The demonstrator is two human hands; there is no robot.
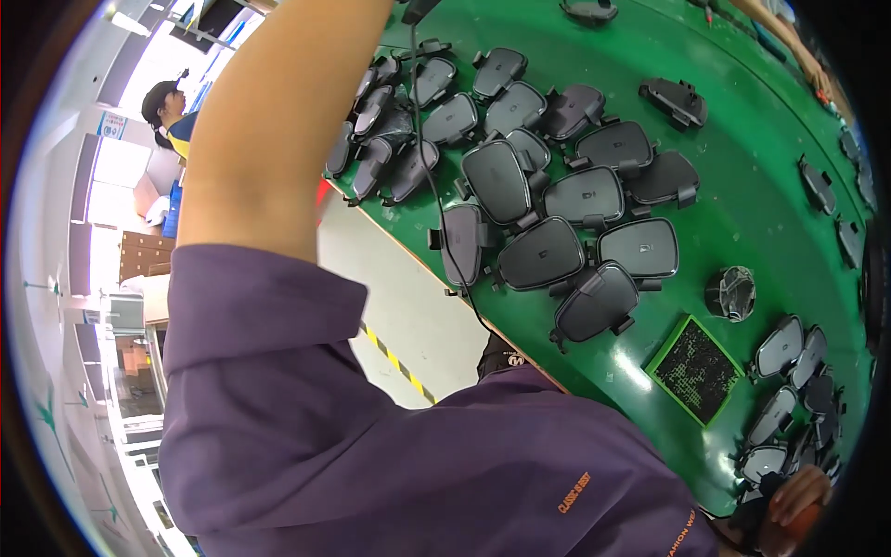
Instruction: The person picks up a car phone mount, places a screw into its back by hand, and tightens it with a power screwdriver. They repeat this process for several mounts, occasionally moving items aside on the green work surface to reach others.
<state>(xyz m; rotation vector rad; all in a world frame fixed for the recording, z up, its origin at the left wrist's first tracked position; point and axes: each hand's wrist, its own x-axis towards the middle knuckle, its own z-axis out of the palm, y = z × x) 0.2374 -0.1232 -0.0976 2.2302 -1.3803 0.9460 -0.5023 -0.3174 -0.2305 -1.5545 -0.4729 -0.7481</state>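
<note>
Handling black holders [583, 197], we judge; whether our right hand [800, 495] clamps the orange object [804, 522] we cannot tell, left hand unseen; next needs steadiness.

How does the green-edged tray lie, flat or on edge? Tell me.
The tray lies flat on the table: its broad dark face shows whole, turned upward.

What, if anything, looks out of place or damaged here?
A black cable slants across the dark holders, as seen here, to the edge of the green table. It looks stray among similar pieces; whether it touches them is unclear. No spill or damage stands out.
</note>
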